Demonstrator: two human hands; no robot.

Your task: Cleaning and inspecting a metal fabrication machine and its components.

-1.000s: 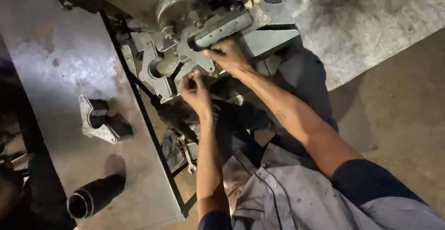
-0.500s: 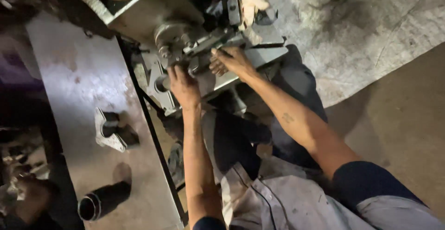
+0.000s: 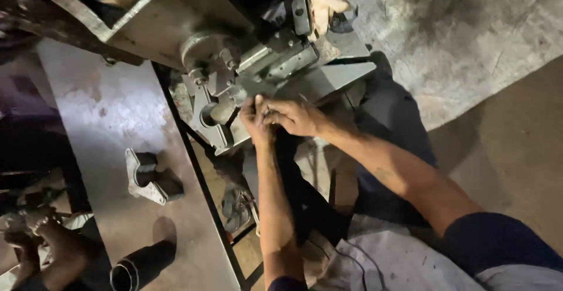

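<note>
Both hands meet at the front of the grey machine (image 3: 275, 62), just below its clamp block. The left hand (image 3: 256, 118) is curled tight, fingers bunched and pressed against the machine's metal where a flat grey bracket (image 3: 214, 124) with a round hole hangs off it; whatever small part the fingers pinch is too hidden to name. The right hand (image 3: 296, 117) lies right beside it, touching the left, its fingers bent inward toward the same spot and its thumb on top; it is half-closed, and I cannot tell whether it grips anything or only steadies.

The bracket sits just left of the left hand, at the near edge of the machine's base, over the gap between machine and bench.

On the bench (image 3: 105, 109), a steel sheet running down the left, a second bracket (image 3: 146, 177) of like shape lies near the middle, well apart from the hands. A black tube (image 3: 141, 264) lies near the bench's lower edge. A rag (image 3: 325, 4) sits on top of the machine. At the lower left corner another person's hand (image 3: 26, 244) shows, dim.
</note>
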